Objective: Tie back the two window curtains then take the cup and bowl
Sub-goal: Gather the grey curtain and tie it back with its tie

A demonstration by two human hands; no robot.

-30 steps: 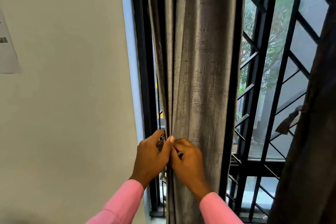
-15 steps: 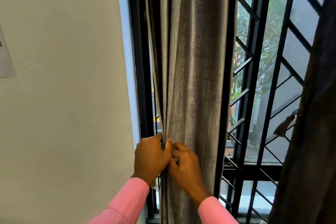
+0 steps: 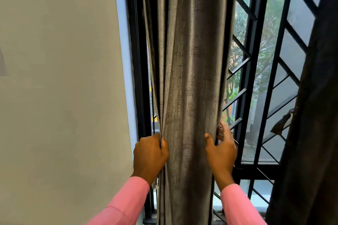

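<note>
My left hand (image 3: 150, 153) grips the grey curtain's (image 3: 190, 78) left edge; my right hand (image 3: 220, 149) cups its right edge, bunching it for tying.

Two curtains show: a grey one (image 3: 188, 78) gathered down the middle of the frame, and a dark one (image 3: 314, 115) along the right edge. Two hands are at the bottom, a left hand (image 3: 149, 157) closed on the grey curtain's left edge and a right hand (image 3: 221, 153) curled round its right edge, each coming out of one of two pink sleeves, left (image 3: 124, 204) and right (image 3: 241, 206). One wall (image 3: 60, 78) fills the left, with one sheet of paper (image 3: 2, 64) at its far left edge, and one window grille (image 3: 265, 82) stands at the right
</note>
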